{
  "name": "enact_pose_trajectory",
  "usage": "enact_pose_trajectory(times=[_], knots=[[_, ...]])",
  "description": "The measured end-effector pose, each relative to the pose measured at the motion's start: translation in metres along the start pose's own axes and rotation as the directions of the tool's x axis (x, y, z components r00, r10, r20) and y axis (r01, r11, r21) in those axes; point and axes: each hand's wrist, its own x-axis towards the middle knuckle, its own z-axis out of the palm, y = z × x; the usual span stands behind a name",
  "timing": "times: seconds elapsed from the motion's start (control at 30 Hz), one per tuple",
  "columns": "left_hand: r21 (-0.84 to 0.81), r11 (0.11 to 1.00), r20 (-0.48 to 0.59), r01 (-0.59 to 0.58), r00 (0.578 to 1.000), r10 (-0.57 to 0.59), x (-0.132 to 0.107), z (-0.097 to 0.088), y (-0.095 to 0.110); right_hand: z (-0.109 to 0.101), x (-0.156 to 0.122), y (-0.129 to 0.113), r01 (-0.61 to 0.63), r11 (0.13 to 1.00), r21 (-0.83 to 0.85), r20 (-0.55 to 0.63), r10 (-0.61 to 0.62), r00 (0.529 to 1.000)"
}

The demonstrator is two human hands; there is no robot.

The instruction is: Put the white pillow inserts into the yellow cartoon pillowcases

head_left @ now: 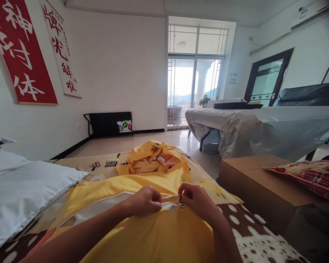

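Observation:
A yellow fabric cover [178, 230] lies spread in front of me, with a long opening edged by white strips [104, 204]. My left hand [144, 201] is closed in a pinch on the near edge of that opening. Close to its right end, my right hand [196, 197] pinches the edge between thumb and fingers. A small dark spot shows at those fingertips, too small to make out. Beyond both hands sits a crumpled heap of yellow and orange cloth [145, 164], with a white tag on it.
White pillows [41, 193] lie at the left on a brown and beige patterned blanket [252, 223]. To the right stand a wooden box-like cabinet [252, 175], a red patterned cushion [315, 175] and a plastic-covered table [263, 124]. A black folded frame [104, 124] leans against the wall.

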Motion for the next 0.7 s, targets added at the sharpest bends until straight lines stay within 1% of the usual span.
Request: enact_pose_trajectory(times=[0.07,0.17,0.27,0.33,0.43,0.53,0.6,0.67,0.7], knots=[[0.039,0.999,-0.085,-0.005,0.996,0.009,-0.002,-0.001,0.000,0.001,0.000,0.002,0.008,1.000,0.000,0.012,-0.008,1.000],[0.140,0.990,-0.186,-0.035,0.981,0.061,-0.003,0.000,-0.001,0.002,0.001,0.003,0.014,1.000,-0.010,0.029,-0.014,0.999],[0.248,0.968,-0.232,-0.039,0.968,0.098,-0.003,0.006,-0.010,0.002,0.001,0.002,0.009,1.000,-0.030,0.037,-0.008,0.999],[0.309,0.950,-0.204,-0.039,0.973,0.106,-0.003,0.012,-0.017,0.002,0.001,0.002,0.000,0.999,-0.040,0.037,0.002,0.999],[0.443,0.895,-0.115,-0.053,0.987,0.116,-0.004,0.021,-0.023,0.002,0.001,0.002,-0.010,0.999,-0.042,0.020,0.010,1.000],[0.616,0.787,-0.060,-0.046,0.993,0.105,-0.009,0.026,-0.019,0.001,0.001,0.002,-0.012,0.999,-0.053,0.002,0.012,1.000],[0.690,0.723,-0.045,-0.034,0.995,0.089,-0.013,0.028,-0.014,0.001,0.002,0.002,-0.015,0.998,-0.059,-0.009,0.014,1.000],[0.706,0.707,-0.038,-0.035,0.995,0.088,-0.017,0.029,-0.010,0.001,0.002,0.002,-0.017,0.998,-0.062,-0.016,0.016,1.000],[0.689,0.724,-0.040,-0.042,0.995,0.096,-0.019,0.029,-0.009,0.001,0.002,0.002,-0.017,0.998,-0.064,-0.016,0.016,1.000]])
